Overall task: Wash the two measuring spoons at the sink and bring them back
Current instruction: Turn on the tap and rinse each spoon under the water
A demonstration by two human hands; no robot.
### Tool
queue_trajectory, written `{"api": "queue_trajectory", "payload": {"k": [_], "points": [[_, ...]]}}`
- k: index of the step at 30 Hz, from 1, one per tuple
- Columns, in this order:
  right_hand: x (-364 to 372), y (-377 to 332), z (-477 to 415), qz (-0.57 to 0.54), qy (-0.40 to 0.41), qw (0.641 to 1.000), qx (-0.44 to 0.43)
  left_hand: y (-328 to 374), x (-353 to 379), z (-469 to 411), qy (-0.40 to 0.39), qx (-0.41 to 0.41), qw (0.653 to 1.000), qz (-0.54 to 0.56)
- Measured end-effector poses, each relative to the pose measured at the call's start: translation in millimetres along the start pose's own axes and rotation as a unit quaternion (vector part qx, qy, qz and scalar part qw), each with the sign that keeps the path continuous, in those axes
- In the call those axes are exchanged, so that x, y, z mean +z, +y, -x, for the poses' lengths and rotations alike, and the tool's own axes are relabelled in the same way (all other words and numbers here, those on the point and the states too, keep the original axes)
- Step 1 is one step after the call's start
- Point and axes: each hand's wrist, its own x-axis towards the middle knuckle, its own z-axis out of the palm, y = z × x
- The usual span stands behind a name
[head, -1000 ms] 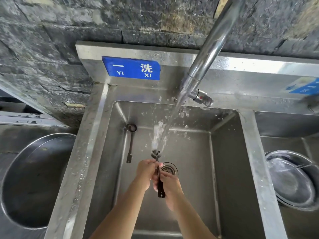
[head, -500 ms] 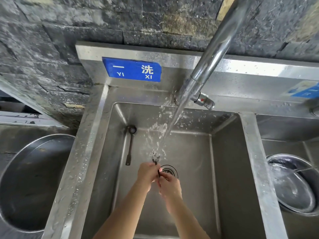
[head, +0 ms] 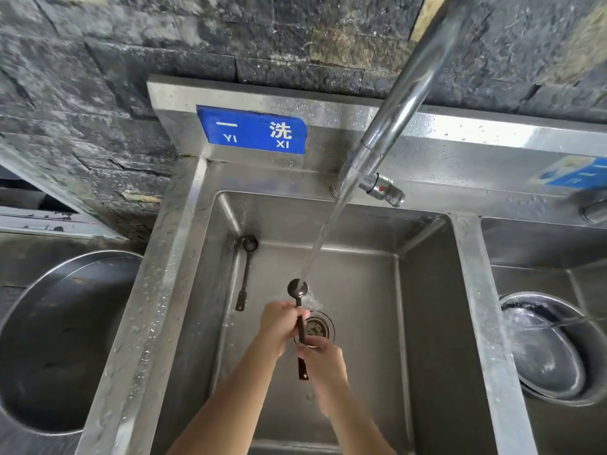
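A dark measuring spoon [head: 298,290] is held upright over the drain [head: 316,328] of the steel sink [head: 427,290]. Its bowl sits under the running water stream [head: 328,224] from the tap [head: 394,110]. My left hand [head: 279,326] grips the upper handle just below the bowl. My right hand [head: 323,359] grips the lower handle, whose end pokes out beneath it. A second dark measuring spoon [head: 245,274] lies along the sink's left wall, bowl toward the back corner, untouched.
A blue sign [head: 251,129] is fixed to the backsplash. A large steel bowl [head: 49,339] sits left of the sink. Another steel bowl [head: 551,346] lies in the right basin. A dark stone wall stands behind.
The held spoon's bowl has come up clear of my hands and turned into the stream. My hands have slid apart along the handle, and splashing has lessened.
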Motion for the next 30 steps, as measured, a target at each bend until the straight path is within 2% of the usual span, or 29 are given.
{"api": "queue_trajectory", "payload": {"k": [8,12,16,25,30], "points": [[-4,22,19,0.005,-0.053,0.998,0.012,-14,-7,17,0.018,-0.026,0.999,-0.026],[-5,27,21,-0.079,-0.081,0.992,0.059,-12,-8,19,0.023,-0.025,0.999,-0.035],[-5,23,23,-0.158,-0.074,0.980,0.095,7,-4,13,0.037,0.004,0.997,-0.062],[-3,-40,4,-0.219,-0.054,0.974,0.032,74,-2,-1,0.045,0.083,0.993,-0.077],[2,-78,-9,-0.261,-0.055,0.963,0.044,115,-3,1,0.035,0.115,0.992,-0.042]]}}
